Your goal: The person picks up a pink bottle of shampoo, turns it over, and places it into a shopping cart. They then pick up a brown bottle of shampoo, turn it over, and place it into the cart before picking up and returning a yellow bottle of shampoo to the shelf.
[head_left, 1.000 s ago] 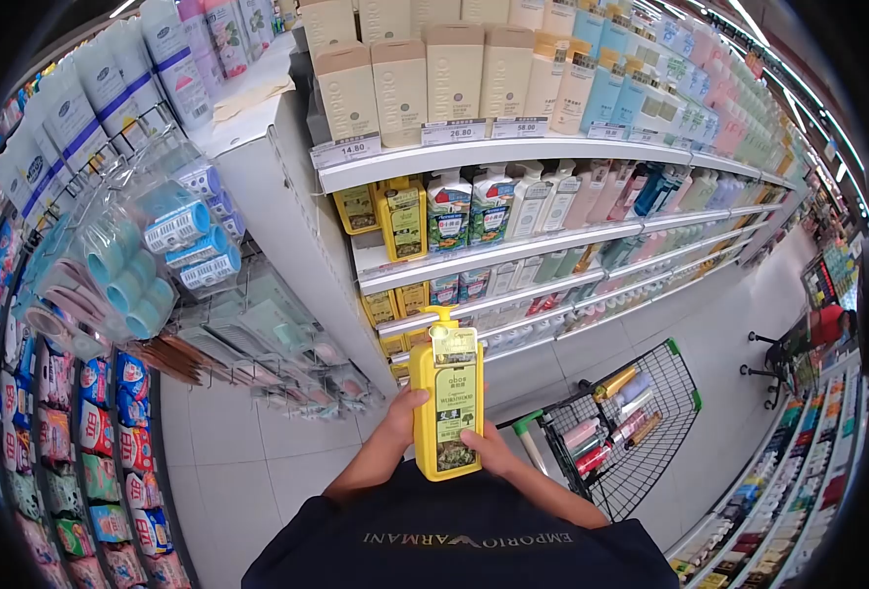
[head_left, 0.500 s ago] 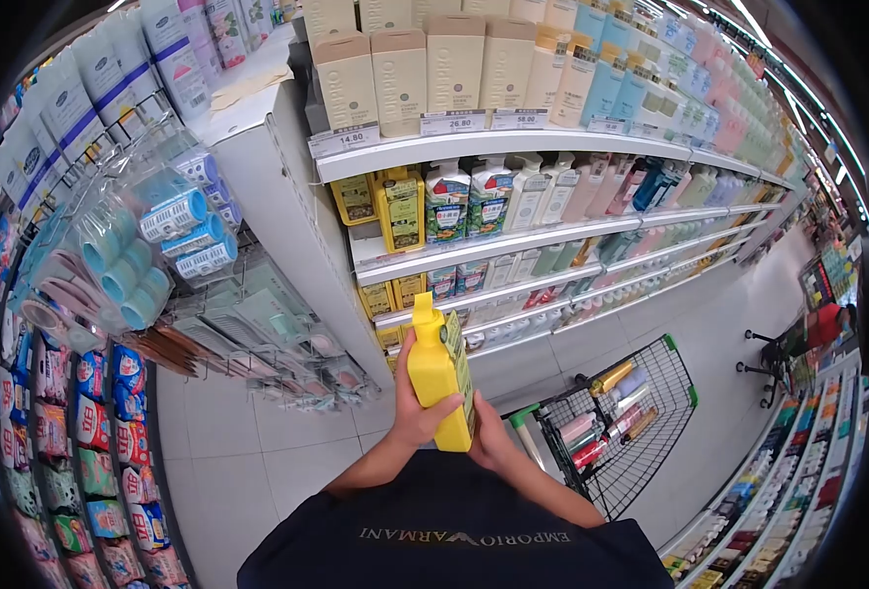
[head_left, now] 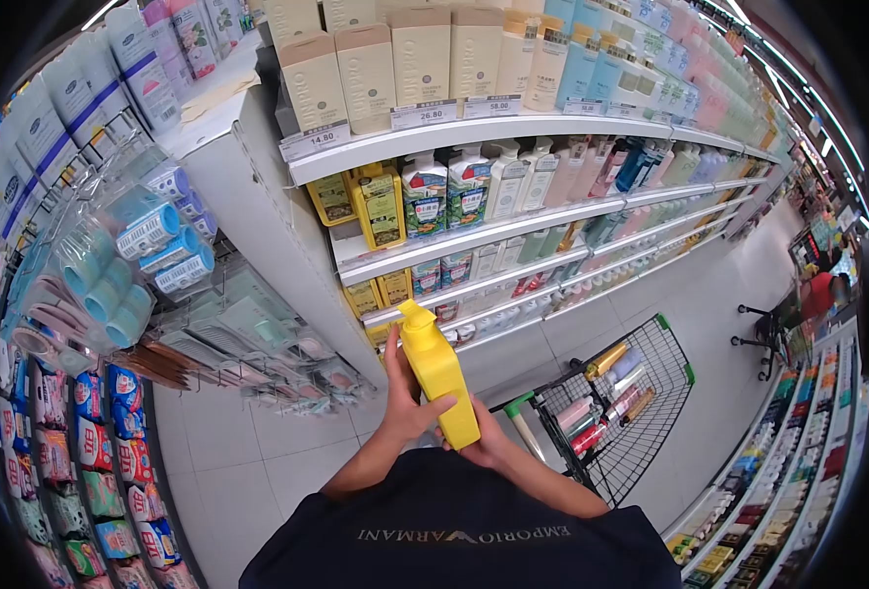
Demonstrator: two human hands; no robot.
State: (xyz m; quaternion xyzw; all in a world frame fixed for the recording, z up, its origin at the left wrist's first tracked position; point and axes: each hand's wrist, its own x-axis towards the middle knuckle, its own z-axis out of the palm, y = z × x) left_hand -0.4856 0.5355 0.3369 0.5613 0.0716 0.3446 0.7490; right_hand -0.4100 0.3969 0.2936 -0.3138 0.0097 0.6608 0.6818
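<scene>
Held up in front of my chest is a yellow pump bottle, tilted, with its plain narrow side facing up toward me. My left hand wraps around its left side, thumb across the lower part. At the lower right, my right hand grips the bottle near its base, its fingers partly hidden behind it. Similar yellow bottles stand on the shelf just beyond.
White shelving full of bottles runs away to the right. A wire shopping cart with several bottles stands at my right. Hanging packages and a rack of colourful packets are on the left. Another person is at far right.
The bottle has turned in my hands, so its printed label no longer shows. The view has shifted slightly, moving the shelves a little left.
</scene>
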